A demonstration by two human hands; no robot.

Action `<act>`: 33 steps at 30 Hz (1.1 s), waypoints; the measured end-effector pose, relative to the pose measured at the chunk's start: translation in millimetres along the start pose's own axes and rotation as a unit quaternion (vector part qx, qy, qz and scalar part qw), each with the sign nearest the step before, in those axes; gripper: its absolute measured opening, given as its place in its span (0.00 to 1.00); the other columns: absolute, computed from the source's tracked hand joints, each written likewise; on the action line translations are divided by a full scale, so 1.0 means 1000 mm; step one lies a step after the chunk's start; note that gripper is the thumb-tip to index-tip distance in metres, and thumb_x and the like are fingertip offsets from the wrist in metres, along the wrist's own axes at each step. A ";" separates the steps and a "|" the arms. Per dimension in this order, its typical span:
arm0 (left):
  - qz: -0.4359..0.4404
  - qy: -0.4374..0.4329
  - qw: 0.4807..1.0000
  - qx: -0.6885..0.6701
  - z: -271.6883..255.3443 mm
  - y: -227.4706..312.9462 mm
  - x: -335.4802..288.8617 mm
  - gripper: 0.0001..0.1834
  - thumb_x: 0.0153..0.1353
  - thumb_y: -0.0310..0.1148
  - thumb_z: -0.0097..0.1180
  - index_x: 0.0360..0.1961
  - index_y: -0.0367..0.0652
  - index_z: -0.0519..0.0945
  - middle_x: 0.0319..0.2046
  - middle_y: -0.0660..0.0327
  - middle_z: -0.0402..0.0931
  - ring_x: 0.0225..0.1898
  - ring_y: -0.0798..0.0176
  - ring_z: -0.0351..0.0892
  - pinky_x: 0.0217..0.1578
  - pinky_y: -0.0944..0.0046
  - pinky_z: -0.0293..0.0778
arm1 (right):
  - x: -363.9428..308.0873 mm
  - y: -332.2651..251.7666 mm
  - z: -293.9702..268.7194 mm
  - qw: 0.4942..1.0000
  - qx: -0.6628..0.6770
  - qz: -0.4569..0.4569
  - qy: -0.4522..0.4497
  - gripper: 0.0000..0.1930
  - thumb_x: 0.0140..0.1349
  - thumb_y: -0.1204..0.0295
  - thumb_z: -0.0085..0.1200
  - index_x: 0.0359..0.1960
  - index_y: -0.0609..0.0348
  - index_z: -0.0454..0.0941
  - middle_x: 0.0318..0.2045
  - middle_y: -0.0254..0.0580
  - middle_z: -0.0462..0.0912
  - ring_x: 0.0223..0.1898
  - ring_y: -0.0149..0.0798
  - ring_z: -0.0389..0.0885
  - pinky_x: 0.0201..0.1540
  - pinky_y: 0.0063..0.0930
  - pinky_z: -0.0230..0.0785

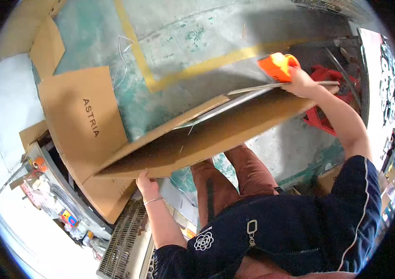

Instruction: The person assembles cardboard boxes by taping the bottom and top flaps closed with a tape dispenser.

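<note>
A large brown cardboard box, partly flattened, stretches across the view in front of my legs. Its open mouth faces up and shows the dark inside. My left hand pinches the near edge toward the box's left end. At the far right end, my right hand has its fingers closed around a bright orange tool that looks like a tape dispenser. That hand also rests against the box's upper edge; whether it grips the cardboard too is hidden. A wide flap with dark lettering spreads out at the left.
Yellow lines mark the worn grey-green floor. A red object stands behind the box's right end. At lower left are a slatted beige unit and a shelf of small items with another orange piece. More cardboard stands at upper left.
</note>
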State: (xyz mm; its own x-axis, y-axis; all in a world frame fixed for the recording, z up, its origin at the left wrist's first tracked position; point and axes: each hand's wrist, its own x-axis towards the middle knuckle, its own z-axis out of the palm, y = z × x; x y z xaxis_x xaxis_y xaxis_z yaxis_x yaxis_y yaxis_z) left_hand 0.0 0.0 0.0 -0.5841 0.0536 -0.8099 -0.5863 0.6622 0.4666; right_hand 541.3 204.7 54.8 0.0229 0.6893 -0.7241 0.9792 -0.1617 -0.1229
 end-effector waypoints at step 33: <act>0.315 -0.431 0.598 0.598 0.400 0.336 -0.015 0.40 0.45 0.10 0.41 0.64 0.41 0.56 0.55 0.56 0.66 0.54 0.58 0.68 0.53 0.62 0.67 | -0.064 0.049 0.130 0.491 0.652 0.483 0.318 0.14 0.44 0.71 0.59 0.28 0.71 0.76 0.24 0.45 0.79 0.23 0.36 0.78 0.26 0.30 0.69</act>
State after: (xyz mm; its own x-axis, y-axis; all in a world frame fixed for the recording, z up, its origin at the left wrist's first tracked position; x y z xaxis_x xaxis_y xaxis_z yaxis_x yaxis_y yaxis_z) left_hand 36.6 520.8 26.9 0.3305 0.5982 -0.7300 0.7197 0.3407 0.6050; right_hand 561.2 60.6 6.9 0.8137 -0.1390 -0.5645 -0.5013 -0.6594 -0.5602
